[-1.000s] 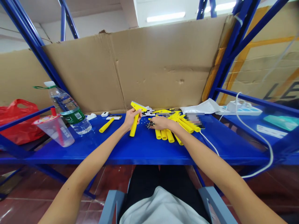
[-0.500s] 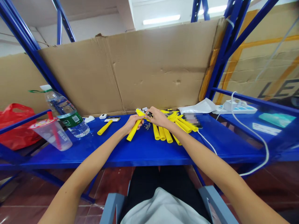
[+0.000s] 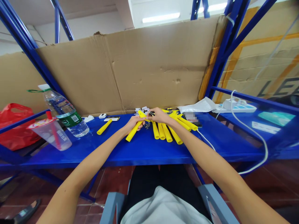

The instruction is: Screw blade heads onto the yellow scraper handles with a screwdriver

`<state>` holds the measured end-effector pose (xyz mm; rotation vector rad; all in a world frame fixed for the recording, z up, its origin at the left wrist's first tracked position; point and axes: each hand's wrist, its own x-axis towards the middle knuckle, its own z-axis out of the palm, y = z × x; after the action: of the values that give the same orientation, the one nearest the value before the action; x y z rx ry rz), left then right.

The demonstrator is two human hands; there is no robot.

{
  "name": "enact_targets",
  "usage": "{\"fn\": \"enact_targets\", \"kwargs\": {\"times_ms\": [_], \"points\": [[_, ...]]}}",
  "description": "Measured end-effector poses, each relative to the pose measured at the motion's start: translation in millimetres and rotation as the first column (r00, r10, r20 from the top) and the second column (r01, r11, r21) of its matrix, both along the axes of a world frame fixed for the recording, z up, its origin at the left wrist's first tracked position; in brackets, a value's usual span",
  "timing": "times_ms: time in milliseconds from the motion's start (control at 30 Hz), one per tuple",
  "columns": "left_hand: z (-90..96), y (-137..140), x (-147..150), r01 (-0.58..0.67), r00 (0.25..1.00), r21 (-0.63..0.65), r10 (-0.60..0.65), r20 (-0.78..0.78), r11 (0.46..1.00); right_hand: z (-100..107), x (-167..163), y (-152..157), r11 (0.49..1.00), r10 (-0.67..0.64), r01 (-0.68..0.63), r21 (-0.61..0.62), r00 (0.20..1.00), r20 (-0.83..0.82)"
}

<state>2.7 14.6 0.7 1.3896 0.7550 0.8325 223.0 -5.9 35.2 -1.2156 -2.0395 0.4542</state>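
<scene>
In my left hand (image 3: pixel 133 123) is a yellow plastic scraper handle (image 3: pixel 132 133), a hollow tube slanting down to the left, its flat end pointing away from me. My right hand (image 3: pixel 159 115) is closed around a dark, stubby screwdriver (image 3: pixel 151 114) beside that flat end. The screwdriver's tip is too small to make out. Below my fingers lies a small heap of screws (image 3: pixel 147 125). Several more yellow handles (image 3: pixel 167 133) fan out on the blue table under and beyond my right wrist. Apart on the left rests a yellow scraper (image 3: pixel 104 127) with a pale head.
On the left stand a water bottle (image 3: pixel 70 116), a plastic cup with a red straw (image 3: pixel 52 135) and a red bag (image 3: pixel 16 127). Small white pieces (image 3: pixel 142 110) lie by the cardboard wall (image 3: pixel 163 68). A white cable (image 3: pixel 265 143) and power strip (image 3: pixel 235 107) are at right.
My right hand and the screwdriver have shifted slightly right, away from the flat end of the held handle. A person's foot in a sandal has appeared at lower left.
</scene>
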Motion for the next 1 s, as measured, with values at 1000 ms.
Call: {"fn": "enact_targets", "kwargs": {"times_ms": [1000], "points": [[5.2, -6, 1, 0.007, 1.0, 0.033, -0.006, -0.027, 0.999, 7, -3, -12, 0.932, -0.129, 0.082, -0.353, 0.985, -0.113]]}}
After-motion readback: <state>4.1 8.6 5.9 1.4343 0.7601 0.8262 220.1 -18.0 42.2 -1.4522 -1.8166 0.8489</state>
